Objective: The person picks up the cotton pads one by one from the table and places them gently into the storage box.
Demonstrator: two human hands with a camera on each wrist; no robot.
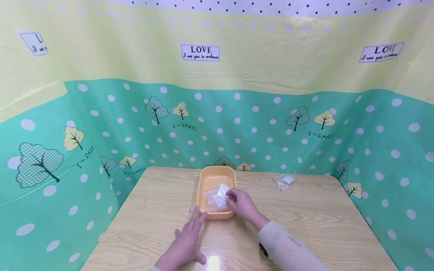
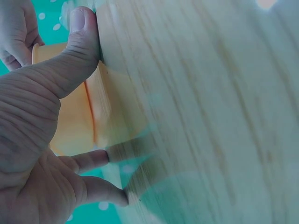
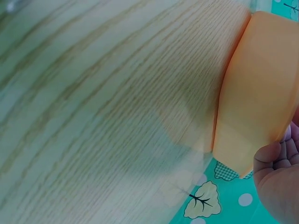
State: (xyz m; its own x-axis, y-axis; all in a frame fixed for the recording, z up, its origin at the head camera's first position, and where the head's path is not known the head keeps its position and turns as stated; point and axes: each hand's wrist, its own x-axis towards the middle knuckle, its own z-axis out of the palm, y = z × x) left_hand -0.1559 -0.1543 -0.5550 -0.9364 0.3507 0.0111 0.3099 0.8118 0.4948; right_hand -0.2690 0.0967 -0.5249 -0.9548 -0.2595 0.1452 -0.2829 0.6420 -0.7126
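Note:
An orange plastic bin [image 1: 219, 216] stands on the wooden table, its side wall [image 3: 257, 88] filling the right of the right wrist view. Crumpled clear plastic bags [image 1: 214, 202] lie inside, and a thin red line shows among them. My right hand [image 1: 243, 205] reaches over the bin's right rim, thumb and fingers curled together at a clear bag [image 1: 222, 189], pinching its edge; the fingertips are partly hidden behind the rim in the right wrist view. With fingers spread, my left hand [image 1: 184, 241] rests by the near left corner, fingertips right at the rim.
A small clear packet with a white piece [image 1: 284, 181] lies on the table [image 1: 305, 218] at the back right. Behind and on both sides hangs a green and yellow printed curtain [image 1: 237, 128], close to the table's edges.

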